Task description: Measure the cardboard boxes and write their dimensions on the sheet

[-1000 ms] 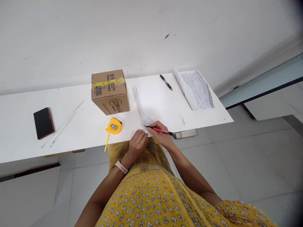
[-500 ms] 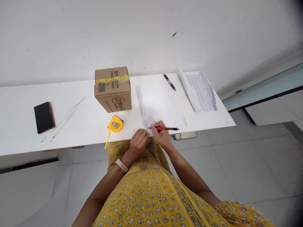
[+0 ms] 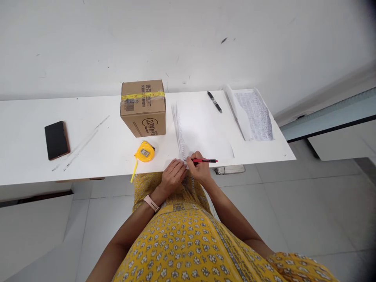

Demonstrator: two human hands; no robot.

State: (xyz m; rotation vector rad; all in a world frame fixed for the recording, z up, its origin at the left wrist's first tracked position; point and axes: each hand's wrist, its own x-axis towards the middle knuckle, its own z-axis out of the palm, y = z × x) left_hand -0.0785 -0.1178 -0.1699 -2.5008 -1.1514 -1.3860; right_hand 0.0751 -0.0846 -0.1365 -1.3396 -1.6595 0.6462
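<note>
My right hand [image 3: 200, 170] is closed round a red pen [image 3: 205, 160], its tip resting on the near left corner of a white sheet of paper [image 3: 202, 129] on the white table [image 3: 88, 156]. My left hand [image 3: 172, 177] lies just left of it with fingers loosely spread, pressing the sheet's near edge. A yellow tape measure [image 3: 143, 152] sits left of my hands, its tape end hanging over the table edge. A taped cardboard box [image 3: 143, 107] stands behind the tape measure.
A black pen [image 3: 214, 102] lies at the back of the table. A folded printed sheet [image 3: 252, 114] rests at the right end. A black phone [image 3: 56, 139] lies far left. A white wall runs behind; tiled floor lies below.
The red pen has swung from slanting to nearly level in my right hand, and the tip shifted slightly along the sheet's edge. The camera view drifted a little; my left hand stays put.
</note>
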